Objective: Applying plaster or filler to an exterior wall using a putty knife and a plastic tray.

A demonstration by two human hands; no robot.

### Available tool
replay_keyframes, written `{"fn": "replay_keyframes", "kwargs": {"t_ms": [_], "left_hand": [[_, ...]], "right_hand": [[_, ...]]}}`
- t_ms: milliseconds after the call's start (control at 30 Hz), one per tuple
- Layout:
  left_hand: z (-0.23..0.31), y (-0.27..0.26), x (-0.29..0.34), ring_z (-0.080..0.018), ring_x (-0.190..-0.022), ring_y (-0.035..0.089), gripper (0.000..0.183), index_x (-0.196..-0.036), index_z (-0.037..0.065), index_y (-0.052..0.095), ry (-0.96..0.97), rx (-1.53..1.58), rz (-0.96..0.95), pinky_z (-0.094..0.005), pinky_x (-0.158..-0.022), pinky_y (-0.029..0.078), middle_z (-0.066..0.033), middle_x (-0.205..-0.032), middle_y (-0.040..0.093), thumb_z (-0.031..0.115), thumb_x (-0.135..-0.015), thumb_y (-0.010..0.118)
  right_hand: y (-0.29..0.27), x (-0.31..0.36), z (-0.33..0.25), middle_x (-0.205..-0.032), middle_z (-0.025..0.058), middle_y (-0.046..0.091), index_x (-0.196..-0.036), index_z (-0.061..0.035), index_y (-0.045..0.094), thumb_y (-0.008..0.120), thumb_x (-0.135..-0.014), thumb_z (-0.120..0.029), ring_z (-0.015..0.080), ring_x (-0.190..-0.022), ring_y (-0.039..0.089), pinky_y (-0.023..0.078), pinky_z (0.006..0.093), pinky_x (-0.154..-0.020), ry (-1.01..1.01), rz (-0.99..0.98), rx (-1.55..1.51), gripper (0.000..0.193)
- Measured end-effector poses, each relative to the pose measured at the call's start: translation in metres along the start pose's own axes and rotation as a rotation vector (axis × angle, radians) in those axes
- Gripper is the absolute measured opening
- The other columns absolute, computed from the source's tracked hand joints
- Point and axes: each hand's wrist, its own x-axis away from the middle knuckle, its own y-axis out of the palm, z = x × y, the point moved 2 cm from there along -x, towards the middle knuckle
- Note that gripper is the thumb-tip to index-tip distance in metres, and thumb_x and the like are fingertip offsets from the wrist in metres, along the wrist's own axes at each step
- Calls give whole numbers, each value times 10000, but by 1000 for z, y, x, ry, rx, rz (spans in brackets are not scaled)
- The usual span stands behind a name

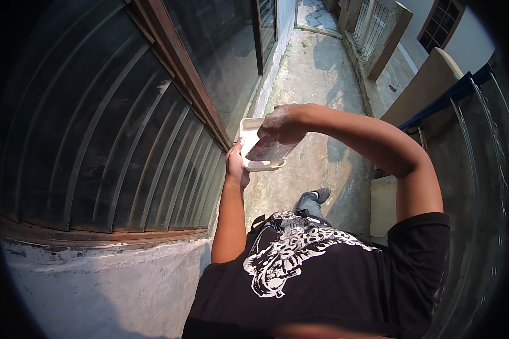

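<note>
My left hand [237,164] grips a shallow white rectangular tray [251,125] by its left side, thumb over the rim. White material covers part of the tray's inside. Over the tray's right side, my right hand [284,123] is closed, with whitish residue on its back and fingers. From beneath it a flat, broad, scraper-like blade [272,150], brownish-grey, slants down across the tray. The blade's handle and most of the right fingertips are hidden. Whether its lower edge touches the tray's bottom is unclear.
Close on my left is a louvred glass window [113,141] with a brown wooden frame above a whitish wall [96,282]. A concrete walkway [322,73] runs ahead. At right are a leaning board [430,85], a blue bar [444,101] and metal rods [464,124].
</note>
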Motion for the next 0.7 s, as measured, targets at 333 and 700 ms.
{"fn": "replay_keyframes", "kwargs": {"t_ms": [333,700], "left_hand": [[9,-10,14,-236,-1075,635,416,-1276,26,574,86,5,-48,-366,-967,477,-97,-1194,662,309,-1009,427],[10,-6,-9,-251,-1153,603,451,-1325,2,531,147,200,-36,-378,-1019,453,-120,-1277,620,312,-1024,399]], "right_hand": [[73,27,62,-1191,134,647,-1311,35,559,617,-949,-133,220,-1042,635,508,336,-925,256,567,-1552,403],[170,2,81,-1152,106,664,-1328,41,503,606,-954,-93,172,-1012,659,535,315,-868,135,471,-2149,410]]}}
